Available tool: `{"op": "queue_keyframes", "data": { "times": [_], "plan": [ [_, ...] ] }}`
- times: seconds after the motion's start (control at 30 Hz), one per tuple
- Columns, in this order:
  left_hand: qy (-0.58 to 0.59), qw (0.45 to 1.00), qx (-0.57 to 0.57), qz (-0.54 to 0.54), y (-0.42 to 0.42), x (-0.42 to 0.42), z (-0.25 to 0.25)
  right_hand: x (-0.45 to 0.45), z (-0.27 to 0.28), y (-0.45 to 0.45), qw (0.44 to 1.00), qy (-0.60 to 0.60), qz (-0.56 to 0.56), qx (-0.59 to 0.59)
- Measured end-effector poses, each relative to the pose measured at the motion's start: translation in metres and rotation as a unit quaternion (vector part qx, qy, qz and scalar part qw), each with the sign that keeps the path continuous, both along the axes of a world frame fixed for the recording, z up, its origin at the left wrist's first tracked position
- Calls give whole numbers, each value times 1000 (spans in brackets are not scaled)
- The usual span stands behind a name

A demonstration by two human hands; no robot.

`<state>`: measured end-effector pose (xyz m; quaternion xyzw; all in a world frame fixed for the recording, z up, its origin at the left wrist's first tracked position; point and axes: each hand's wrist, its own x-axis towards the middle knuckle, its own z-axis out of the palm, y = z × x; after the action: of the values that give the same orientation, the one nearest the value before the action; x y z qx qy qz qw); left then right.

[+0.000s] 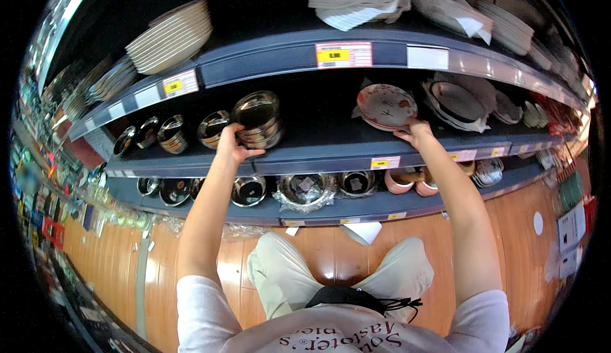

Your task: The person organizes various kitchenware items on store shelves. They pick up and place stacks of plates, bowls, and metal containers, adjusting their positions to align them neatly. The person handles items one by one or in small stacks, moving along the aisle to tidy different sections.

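Observation:
My left hand (235, 147) is at a stack of shiny metal bowls (258, 121) on the middle shelf, its thumb and fingers spread at the stack's left side and base. Whether it grips the stack is not plain. My right hand (414, 132) touches the lower right rim of a stack of patterned plates (385, 105) on the same shelf; its fingers are partly under or behind the rim, so its hold is unclear. Another metal bowl stack (213, 126) stands just left of my left hand. Wrapped dishes (457, 101) lie to the right of my right hand.
The upper shelf's edge (286, 64) runs above both hands, with stacked white plates (172, 36) at left and paper-wrapped dishes (358, 5). On the bottom shelf are metal bowls (249, 190), a plastic-wrapped bowl (305, 188) and pink pots (399, 182). White paper (363, 233) lies on the wooden floor.

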<state>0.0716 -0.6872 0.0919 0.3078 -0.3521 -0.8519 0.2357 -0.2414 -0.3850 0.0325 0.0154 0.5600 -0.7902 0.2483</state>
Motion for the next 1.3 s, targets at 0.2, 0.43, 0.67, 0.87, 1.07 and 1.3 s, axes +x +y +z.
{"op": "queue_keyframes", "data": {
  "times": [0.2,0.43,0.67,0.87,1.07,1.3],
  "plan": [
    [-1,1000,4,3,-7,-5,-3,-12,-10,10,1000,11,1,-2],
    [-17,1000,3,13,-11,-1,-7,4,0,14,999,33,-5,20],
    [22,993,46,103,-47,15,-24,4,7,23,996,35,33,73],
    [95,972,49,207,-85,12,-55,37,40,40,956,164,19,241],
    [63,968,33,240,-97,28,-42,78,41,54,919,311,-47,235],
    [46,975,-12,215,-117,50,-66,141,36,29,893,400,99,180]
  ]
}}
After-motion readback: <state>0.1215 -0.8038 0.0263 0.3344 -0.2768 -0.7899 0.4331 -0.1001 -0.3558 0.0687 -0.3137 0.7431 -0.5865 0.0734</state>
